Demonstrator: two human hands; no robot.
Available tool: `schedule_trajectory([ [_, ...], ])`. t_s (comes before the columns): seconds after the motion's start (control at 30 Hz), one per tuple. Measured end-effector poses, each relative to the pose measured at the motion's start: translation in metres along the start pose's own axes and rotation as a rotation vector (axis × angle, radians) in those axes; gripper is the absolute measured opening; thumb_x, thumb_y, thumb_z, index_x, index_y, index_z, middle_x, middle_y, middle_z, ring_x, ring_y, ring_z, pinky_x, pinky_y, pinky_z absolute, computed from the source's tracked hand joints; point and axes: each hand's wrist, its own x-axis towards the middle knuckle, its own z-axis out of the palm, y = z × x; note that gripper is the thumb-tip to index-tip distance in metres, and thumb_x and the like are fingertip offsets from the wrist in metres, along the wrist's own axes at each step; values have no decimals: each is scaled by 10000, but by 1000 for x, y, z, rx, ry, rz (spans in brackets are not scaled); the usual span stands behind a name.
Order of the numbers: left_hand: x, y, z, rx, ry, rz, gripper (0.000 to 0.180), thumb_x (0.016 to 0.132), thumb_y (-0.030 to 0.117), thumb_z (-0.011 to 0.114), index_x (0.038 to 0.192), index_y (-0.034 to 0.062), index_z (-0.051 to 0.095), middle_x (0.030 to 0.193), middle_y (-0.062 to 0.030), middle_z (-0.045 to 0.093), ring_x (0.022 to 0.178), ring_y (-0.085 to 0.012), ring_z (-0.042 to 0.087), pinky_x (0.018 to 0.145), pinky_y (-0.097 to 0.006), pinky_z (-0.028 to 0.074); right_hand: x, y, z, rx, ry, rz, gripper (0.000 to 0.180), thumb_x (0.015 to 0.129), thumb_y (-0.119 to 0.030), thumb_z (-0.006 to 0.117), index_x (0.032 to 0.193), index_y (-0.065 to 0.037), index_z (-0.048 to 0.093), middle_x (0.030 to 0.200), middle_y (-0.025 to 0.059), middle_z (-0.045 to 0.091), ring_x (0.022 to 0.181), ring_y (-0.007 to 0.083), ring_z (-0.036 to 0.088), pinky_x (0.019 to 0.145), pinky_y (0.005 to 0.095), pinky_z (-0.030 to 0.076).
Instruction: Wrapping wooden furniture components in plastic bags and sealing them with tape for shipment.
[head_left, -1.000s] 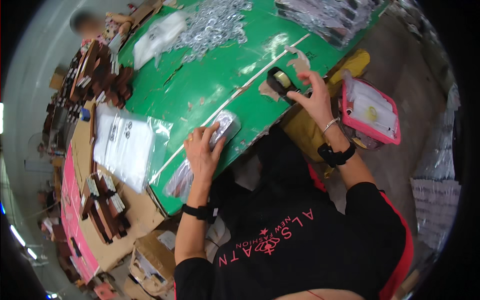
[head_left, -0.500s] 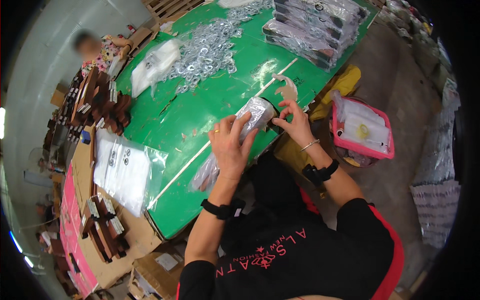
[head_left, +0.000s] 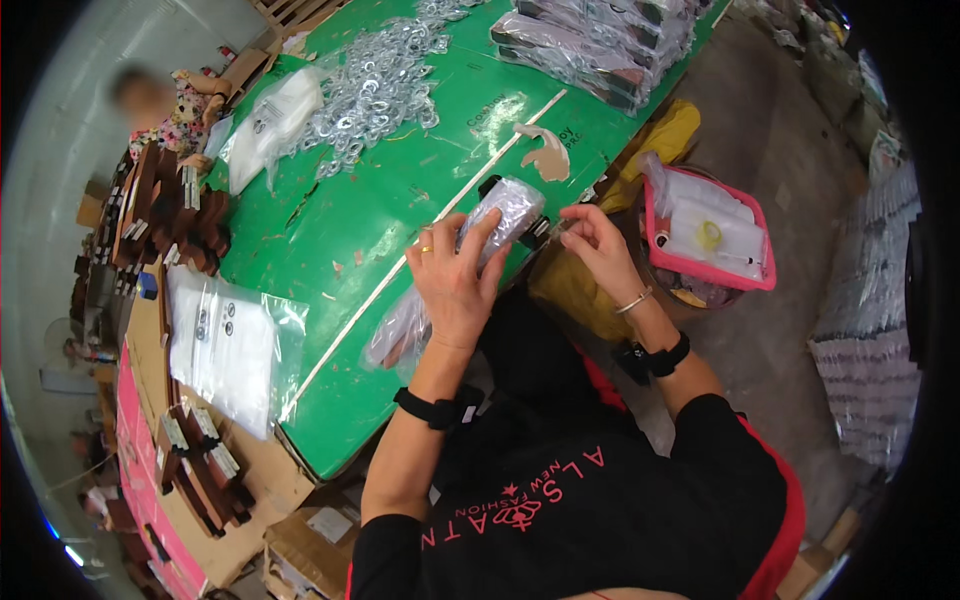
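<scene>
A long bundle wrapped in clear plastic lies at the near edge of the green table. My left hand grips it from above, thumb on one side and fingers spread over the other. Its lower end shows beyond the wrist, in loose crinkled film. At its far end sits a small black part. My right hand is raised just right of the bundle, thumb and fingertips pinched together; what they hold is too small to make out. Between that hand and the bundle, a dark object stands at the table edge.
Metal rings are heaped at the back beside white plastic bags. Wrapped packages are stacked far right. Clear bags and brown wooden pieces lie left. A pink basket stands right. Another person sits far left.
My right hand has gone from spread fingers near the bundle's end to a pinch a little away from it. The left hand keeps its hold; the view has shifted slightly.
</scene>
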Motion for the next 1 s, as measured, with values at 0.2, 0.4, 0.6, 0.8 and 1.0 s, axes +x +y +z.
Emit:
schedule_trajectory([
  [0.2, -11, 0, -1, -7, -2, 21, 461, 723, 229, 812, 1166, 202, 690, 1094, -69, 600, 987, -260, 563, 838, -386, 386, -14, 21, -6, 25, -45, 25, 222, 960, -103, 605, 1169, -31, 589, 816, -46, 540, 791, 38, 532, 714, 197, 439],
  [0.4, -11, 4, 0, -3, -40, 25, 451, 722, 231, 811, 1157, 196, 695, 1090, -69, 600, 988, -259, 565, 850, -389, 386, -4, 32, 8, 104, 61, 53, 144, 959, -151, 640, 1065, -54, 626, 774, -67, 561, 709, 7, 505, 633, 199, 421],
  [0.6, -8, 1, -2, -3, -43, 32, 450, 728, 227, 806, 1164, 200, 696, 1071, -72, 606, 995, -262, 570, 842, -393, 389, 16, 27, 12, -229, 96, -32, 124, 912, -168, 680, 916, -53, 633, 668, -1, 603, 585, 94, 547, 557, 267, 426],
  [0.8, -40, -29, -30, 100, -7, -5, 480, 717, 220, 811, 1180, 204, 685, 1067, -84, 607, 973, -268, 569, 812, -396, 393, 13, 14, 16, -653, 89, -174, 160, 871, -208, 678, 861, -57, 625, 684, 117, 656, 625, 308, 649, 564, 413, 479],
  [1.0, -79, -50, -38, 335, -94, 48, 441, 791, 225, 742, 1224, 238, 657, 1092, -93, 596, 952, -265, 561, 812, -412, 405, -9, 65, 0, -1091, -14, -272, 160, 870, -219, 691, 873, -71, 632, 665, 105, 642, 621, 262, 644, 571, 379, 480],
])
